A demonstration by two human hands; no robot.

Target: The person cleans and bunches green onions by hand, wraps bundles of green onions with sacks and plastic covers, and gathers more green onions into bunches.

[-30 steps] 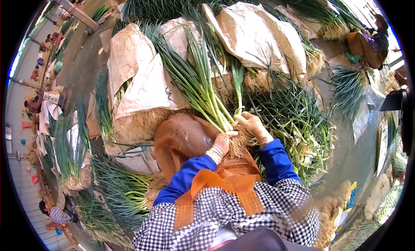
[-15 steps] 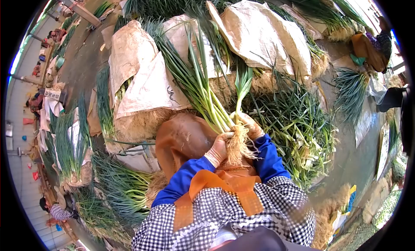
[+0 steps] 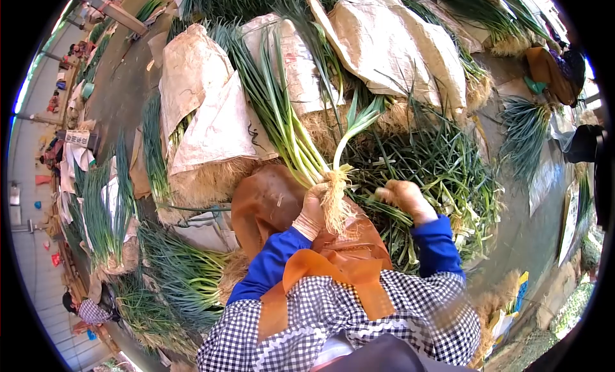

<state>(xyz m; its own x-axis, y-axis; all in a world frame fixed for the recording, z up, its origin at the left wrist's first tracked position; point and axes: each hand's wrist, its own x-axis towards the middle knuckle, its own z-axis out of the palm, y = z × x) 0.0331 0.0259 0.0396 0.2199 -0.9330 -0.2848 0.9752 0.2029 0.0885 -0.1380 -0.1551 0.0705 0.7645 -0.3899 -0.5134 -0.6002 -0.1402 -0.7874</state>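
Observation:
My left hand (image 3: 312, 213) is closed round the root end of a bunch of green onions (image 3: 296, 144), over my lap. The long green leaves point away from me, up and to the left, and pale shaggy roots (image 3: 334, 213) hang toward me. One thick stalk (image 3: 344, 141) in the bunch bends off to the right. My right hand (image 3: 408, 199) is apart from the bunch, to its right, above a heap of loose leaves (image 3: 435, 180). Its fingers are curled together; whether anything is between them is hidden. A brown apron (image 3: 272, 202) covers my knees.
Onion bundles under pale sacks (image 3: 205, 96) and a white sack (image 3: 384, 45) lie ahead. More onions (image 3: 179, 276) rest at my left, with others (image 3: 525, 132) farther right. Another person (image 3: 95, 311) is at the lower left; a further one (image 3: 557, 71) is at the upper right.
My right hand has left the bunch and moved right, over the leaf heap. My left hand keeps hold, slightly farther left. The thick stalk now leans more to the right.

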